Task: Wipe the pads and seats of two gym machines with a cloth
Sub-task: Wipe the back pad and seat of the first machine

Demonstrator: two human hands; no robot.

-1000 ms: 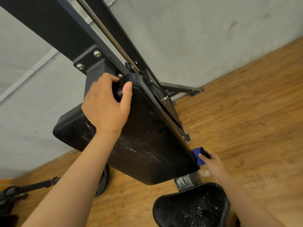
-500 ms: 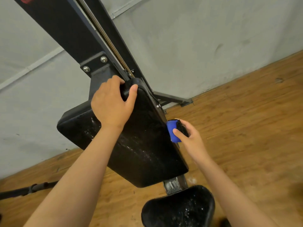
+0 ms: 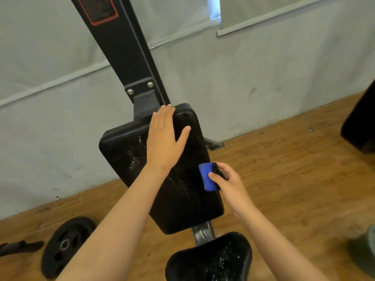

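A black padded backrest (image 3: 188, 201) leans on a black steel frame (image 3: 123, 49) in the middle of the view. White streaks speckle its face. My left hand (image 3: 164, 142) lies flat on the upper part of the pad, fingers straight, thumb spread to the right. My right hand (image 3: 227, 181) grips a folded blue cloth (image 3: 208, 177) with a dark side, held against the pad's right edge about halfway down. Below the backrest sits the black seat (image 3: 213, 260), also speckled white, joined by a metal bracket (image 3: 203, 234).
A black weight plate (image 3: 65, 244) lies on the wooden floor (image 3: 294, 179) at the lower left, next to a dark bar handle (image 3: 18, 247). A grey wall (image 3: 263, 82) stands close behind the machine. Another dark pad (image 3: 361, 126) juts in at the right edge.
My left hand let go of the pad's top edge and now lies flat on its face. My right hand with the cloth went from the pad's bottom corner up its right edge.
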